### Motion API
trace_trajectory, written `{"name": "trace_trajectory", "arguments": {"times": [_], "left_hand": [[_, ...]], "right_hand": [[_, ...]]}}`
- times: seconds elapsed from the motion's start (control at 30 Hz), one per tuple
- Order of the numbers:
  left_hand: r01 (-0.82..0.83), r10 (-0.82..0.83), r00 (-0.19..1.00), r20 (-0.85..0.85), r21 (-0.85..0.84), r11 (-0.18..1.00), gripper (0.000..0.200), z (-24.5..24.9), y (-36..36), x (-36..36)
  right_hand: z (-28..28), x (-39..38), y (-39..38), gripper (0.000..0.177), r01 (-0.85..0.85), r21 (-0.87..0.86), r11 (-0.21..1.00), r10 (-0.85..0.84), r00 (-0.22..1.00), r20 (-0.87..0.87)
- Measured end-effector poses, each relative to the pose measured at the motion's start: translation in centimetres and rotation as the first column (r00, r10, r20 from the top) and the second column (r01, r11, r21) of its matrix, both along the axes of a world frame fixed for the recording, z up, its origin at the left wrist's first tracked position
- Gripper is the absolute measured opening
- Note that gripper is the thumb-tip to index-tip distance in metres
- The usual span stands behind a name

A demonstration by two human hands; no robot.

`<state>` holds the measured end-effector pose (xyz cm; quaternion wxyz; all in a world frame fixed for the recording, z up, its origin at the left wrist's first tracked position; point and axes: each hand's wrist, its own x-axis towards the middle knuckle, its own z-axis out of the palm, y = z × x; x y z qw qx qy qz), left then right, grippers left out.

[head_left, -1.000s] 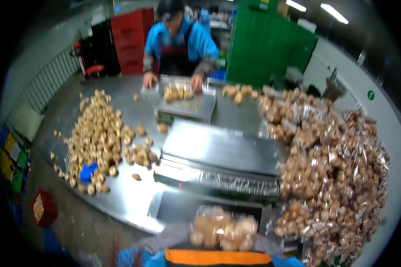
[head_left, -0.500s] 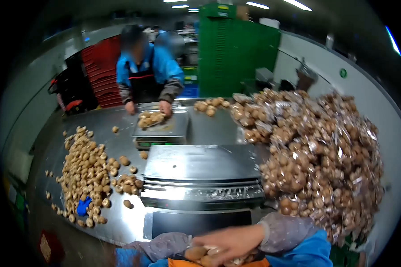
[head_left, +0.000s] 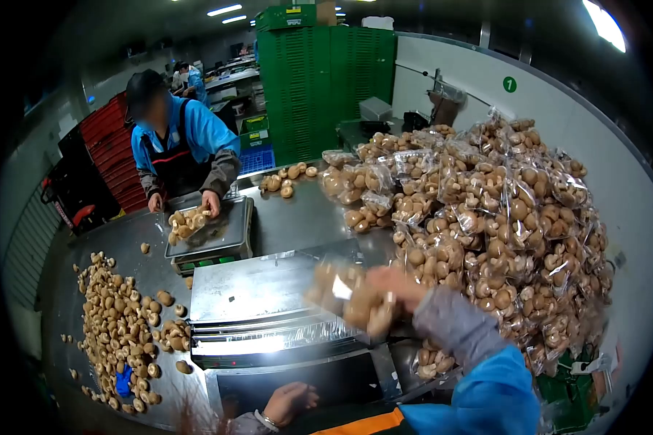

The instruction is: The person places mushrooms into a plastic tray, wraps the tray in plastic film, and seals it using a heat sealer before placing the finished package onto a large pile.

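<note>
White wall (head_left: 580, 145) with round green sign (head_left: 510, 85), stacked green crates (head_left: 294, 94), red crates (head_left: 112, 148), lit ceiling lamp (head_left: 604, 25)

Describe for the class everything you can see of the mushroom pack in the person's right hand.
The mushroom pack is a lumpy cluster of brown mushrooms, apparently wrapped in clear film; a bright white patch on its front may be glare or a label. Motion blur hides any seam. The person's right hand grips it at the picture's right side, and it appears raised above the metal machine, left of the heaped packs. Only that hand visibly touches it.
</note>
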<state>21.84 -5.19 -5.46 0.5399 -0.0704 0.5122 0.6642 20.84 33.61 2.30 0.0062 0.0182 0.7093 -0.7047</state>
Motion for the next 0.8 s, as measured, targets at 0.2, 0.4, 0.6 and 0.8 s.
{"name": "trace_trajectory", "arguments": {"times": [0.2,0.4,0.6,0.8], "left_hand": [[-0.132,0.13,0.989,-0.066,-0.033,0.991,0.021,-0.1,-1.2,1.1],[-0.243,0.237,0.948,-0.212,-0.001,0.97,0.018,2.0,-2.3,-0.6],[-0.462,0.17,0.444,-0.88,-0.062,0.885,0.035,8.1,-2.6,-12.2],[-0.844,-0.431,-0.027,-0.902,-0.211,0.494,0.078,9.7,-4.0,-28.0]], "right_hand": [[1.4,-10.7,13.7,0.055,0.561,-0.573,0.597,-0.495,0.82,0.287],[-3.4,-11.1,9.6,0.037,0.173,-0.499,0.849,-0.032,0.96,0.279],[2.6,-6.5,1.3,0.035,-0.026,-0.024,0.999,0.033,0.945,0.324],[2.3,-3.1,-0.4,0.031,-0.083,0.036,0.996,0.07,0.96,0.27]]}}
